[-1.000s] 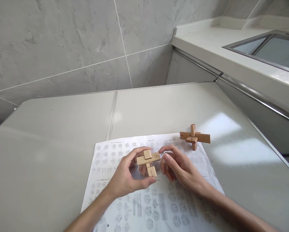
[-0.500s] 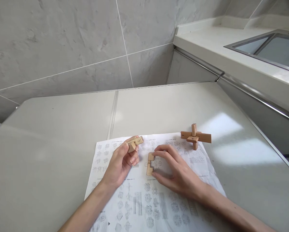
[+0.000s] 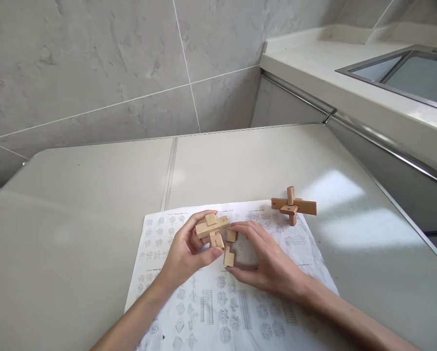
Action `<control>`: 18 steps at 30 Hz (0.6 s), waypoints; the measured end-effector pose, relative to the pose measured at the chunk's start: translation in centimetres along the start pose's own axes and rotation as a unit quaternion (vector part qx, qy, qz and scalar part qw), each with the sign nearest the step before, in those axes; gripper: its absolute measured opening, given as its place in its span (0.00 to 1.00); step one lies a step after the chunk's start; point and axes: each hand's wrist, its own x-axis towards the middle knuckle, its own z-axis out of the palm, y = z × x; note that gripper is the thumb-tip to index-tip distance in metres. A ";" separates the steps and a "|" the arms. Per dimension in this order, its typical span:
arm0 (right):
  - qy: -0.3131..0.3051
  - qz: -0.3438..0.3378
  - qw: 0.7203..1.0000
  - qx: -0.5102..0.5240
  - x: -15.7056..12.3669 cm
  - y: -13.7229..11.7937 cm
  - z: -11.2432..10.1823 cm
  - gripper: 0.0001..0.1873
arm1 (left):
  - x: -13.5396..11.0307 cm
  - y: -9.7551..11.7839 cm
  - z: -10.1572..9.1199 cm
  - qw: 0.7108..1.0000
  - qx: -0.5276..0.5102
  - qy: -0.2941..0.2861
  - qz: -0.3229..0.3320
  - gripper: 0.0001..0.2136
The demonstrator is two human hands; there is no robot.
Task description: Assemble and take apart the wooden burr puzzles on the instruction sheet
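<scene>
The left hand (image 3: 184, 249) grips a pale wooden cross made of notched rectangular blocks (image 3: 211, 228), its thumb at the lower end of the short piece and its fingers curled behind. In this cross, a longer bar runs sideways and tilts up slightly toward the right hand (image 3: 267, 253), with small dark markings at that end; the short piece crosses it, showing above and below.

The right hand pinches a separate pale wooden block with a cut-out notch (image 3: 229, 256) by its two ends, index finger at the top and thumb at the bottom, with the notch facing the palm. This block is just beside the cross, between the two hands; whether the right index fingertip touches the end of the bar is hard to tell.

Beneath both hands lies a large white paper sheet printed with rows of small grey diagrams (image 3: 306, 258). Beyond the right hand, at the sheet's far right corner, stands a reddish-brown wooden cross of interlocked bars (image 3: 290, 208). The glossy pale grey surface (image 3: 94, 204) extends to the left of the left hand and beyond both hands.
</scene>
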 end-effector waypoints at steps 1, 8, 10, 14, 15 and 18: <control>-0.010 0.031 0.998 0.052 0.1 -0.1 -0.3 0.32 | -0.1 0.0 0.0 1.000 0.004 -0.006 0.001 0.32; -0.116 0.166 0.901 0.384 0.3 -0.4 -2.4 0.31 | -0.5 -0.4 -0.3 0.998 0.046 -0.029 0.015 0.33; -0.126 0.178 0.888 0.405 0.4 -0.4 -2.7 0.31 | -0.5 -0.5 -0.3 0.997 0.053 -0.040 0.024 0.32; -0.151 0.164 0.870 0.440 0.7 -0.5 -3.0 0.28 | -0.6 -0.5 -0.2 0.995 0.058 -0.063 0.040 0.31; -0.158 0.162 0.869 0.440 0.7 -0.6 -3.0 0.28 | -0.6 -0.5 -0.2 0.995 0.059 -0.066 0.041 0.31; -0.171 0.168 0.876 0.417 0.8 -0.8 -3.0 0.27 | -0.8 -0.6 -0.1 0.994 0.066 -0.077 0.042 0.33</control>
